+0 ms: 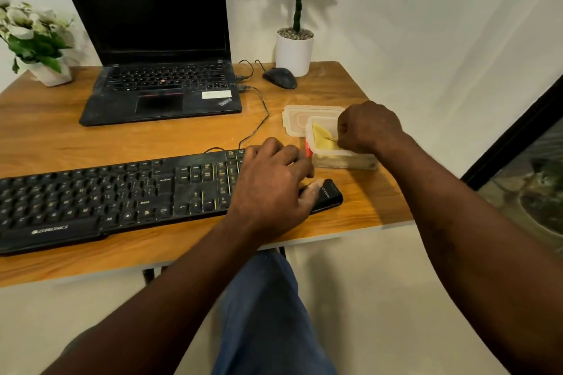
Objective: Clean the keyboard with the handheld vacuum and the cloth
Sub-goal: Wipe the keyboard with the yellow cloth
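A black, dusty keyboard (115, 195) lies along the front of the wooden desk (359, 207). My left hand (271, 189) rests on its right end, fingers curled over the edge. Right of it stands a clear plastic container (344, 160) with a yellow cloth (323, 137) inside. My right hand (368, 128) is over the container and pinches a corner of the cloth. A small red part (307, 148) shows between the container and my left hand; I cannot tell what it belongs to. No handheld vacuum is recognisable.
The container's lid (301, 119) lies just behind it. An open black laptop (161, 70) stands at the back, with a mouse (280, 77), a white potted plant (294, 52) and a flower pot (39, 39) along the wall. The keyboard cable (259, 125) crosses the desk.
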Tool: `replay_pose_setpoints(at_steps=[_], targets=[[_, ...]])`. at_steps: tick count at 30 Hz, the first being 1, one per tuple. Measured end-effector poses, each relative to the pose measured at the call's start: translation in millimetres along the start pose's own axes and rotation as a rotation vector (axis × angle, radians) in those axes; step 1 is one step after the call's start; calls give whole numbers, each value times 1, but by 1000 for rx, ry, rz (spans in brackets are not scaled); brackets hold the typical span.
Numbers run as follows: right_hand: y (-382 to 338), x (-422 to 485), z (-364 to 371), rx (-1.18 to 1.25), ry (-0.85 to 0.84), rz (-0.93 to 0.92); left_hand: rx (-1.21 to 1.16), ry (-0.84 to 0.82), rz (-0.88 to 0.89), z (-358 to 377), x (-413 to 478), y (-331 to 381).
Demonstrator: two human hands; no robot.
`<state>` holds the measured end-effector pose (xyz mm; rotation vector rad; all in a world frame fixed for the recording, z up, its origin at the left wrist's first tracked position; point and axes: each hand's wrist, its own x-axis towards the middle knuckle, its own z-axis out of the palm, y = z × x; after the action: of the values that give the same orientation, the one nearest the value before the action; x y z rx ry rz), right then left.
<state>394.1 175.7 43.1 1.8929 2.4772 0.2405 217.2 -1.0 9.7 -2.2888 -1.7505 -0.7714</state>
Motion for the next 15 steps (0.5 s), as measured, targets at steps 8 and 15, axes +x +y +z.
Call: replay_pose_setpoints(at_steps=[8,15], targets=[[4,-17,-35,616,186,22,-126,63,-119,-22,-27,-21],[-56,-56,-101,1038,263,-299,-520,314,-344,-64,-37,-26]])
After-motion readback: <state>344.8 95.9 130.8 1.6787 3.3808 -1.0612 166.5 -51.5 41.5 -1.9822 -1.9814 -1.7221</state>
